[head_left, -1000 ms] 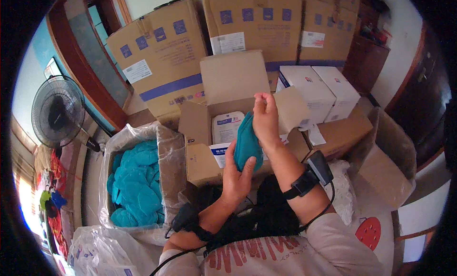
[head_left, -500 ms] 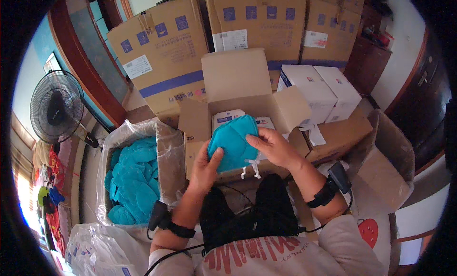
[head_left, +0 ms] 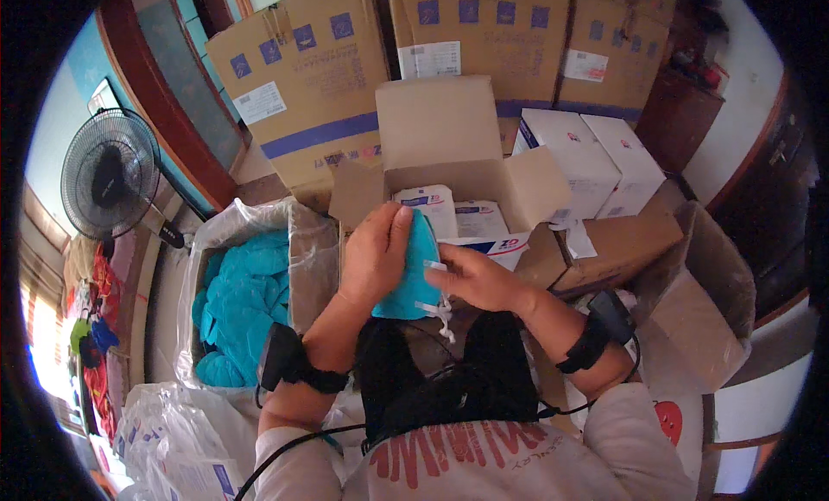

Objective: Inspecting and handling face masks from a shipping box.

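Note:
A teal face mask (head_left: 404, 295) is held up in front of the open cardboard box, turned partly edge-on. My left hand (head_left: 376, 252) is closed on its left side, fingers along the upper edge. My right hand (head_left: 482, 278) pinches the mask's right edge near the white strap ends. A white ear loop (head_left: 446, 321) dangles below the right fingers. Behind the mask, white printed packets (head_left: 477, 218) stand inside the open cardboard box (head_left: 439, 125). To the left, a plastic-lined carton (head_left: 313, 268) holds a heap of teal masks (head_left: 244, 304).
Large cardboard cartons (head_left: 319, 91) line the back. White boxes (head_left: 570, 168) sit on a brown carton (head_left: 630, 246) at right, beside an open carton (head_left: 699, 302). A fan (head_left: 110, 174) stands at far left, a clear plastic bag (head_left: 177, 440) at lower left.
The mask has turned from facing me to nearly edge-on. My left hand has moved up over its upper left side, while my right hand has come lower, to the strap side.

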